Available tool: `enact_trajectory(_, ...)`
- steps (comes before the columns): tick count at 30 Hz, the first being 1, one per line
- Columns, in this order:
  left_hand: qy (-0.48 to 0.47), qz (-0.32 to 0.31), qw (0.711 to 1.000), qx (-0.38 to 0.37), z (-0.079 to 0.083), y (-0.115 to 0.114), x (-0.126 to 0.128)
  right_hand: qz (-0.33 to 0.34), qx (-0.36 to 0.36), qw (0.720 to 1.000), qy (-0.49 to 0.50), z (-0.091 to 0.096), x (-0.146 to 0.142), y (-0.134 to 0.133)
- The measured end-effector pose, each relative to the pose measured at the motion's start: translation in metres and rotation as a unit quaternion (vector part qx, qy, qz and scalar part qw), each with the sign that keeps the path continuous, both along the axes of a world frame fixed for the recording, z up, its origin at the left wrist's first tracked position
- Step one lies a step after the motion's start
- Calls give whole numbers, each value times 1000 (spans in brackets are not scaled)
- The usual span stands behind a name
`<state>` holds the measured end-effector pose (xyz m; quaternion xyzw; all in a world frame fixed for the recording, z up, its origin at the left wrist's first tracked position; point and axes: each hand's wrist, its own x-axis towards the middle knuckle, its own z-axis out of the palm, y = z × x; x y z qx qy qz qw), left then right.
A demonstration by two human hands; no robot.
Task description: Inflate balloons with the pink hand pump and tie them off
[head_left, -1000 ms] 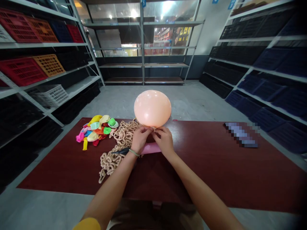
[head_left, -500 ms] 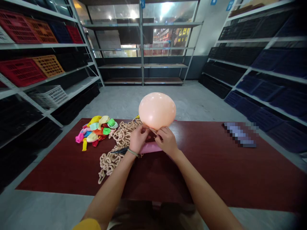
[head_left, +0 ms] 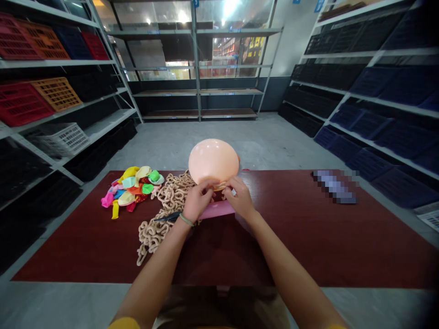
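Both nearly closed, the left hand (head_left: 198,201) and right hand (head_left: 242,196) pinched the peach balloon (head_left: 213,160) at its near end.

Yellow sleeves (head_left: 124,324), a thin pale green wristband (head_left: 187,220)

Glares white in the rear window (head_left: 229,10), glints on the peach balloon (head_left: 213,159) and dark-red tabletop (head_left: 291,219). Dims to shadow around the navy crates (head_left: 373,84). Stretches toward the edges, blackens at far right, pixelates over a flat object (head_left: 333,185).
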<state>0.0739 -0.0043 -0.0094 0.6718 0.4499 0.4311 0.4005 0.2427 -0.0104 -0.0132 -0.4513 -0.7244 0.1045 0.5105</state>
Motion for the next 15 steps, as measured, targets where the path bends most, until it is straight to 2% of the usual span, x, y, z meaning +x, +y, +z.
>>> enact_trajectory(3, -11, -31, 999, -27, -4, 4, 0, 1, 78, 995, -67, 3, 1, -2)
enact_trajectory(6, -40, -58, 996, -63, -7, 7, -2, -5, 101, 989, -103, 3, 4, -2)
enact_trajectory(11, -57, -124, 982, -130, -1, 8, -5, -9, 83, 991, -103, 4, 7, 0)
enact_trajectory(15, -30, -136, 981, -138, 6, 6, -8, 9, 41, 996, -84, 6, 6, 2)
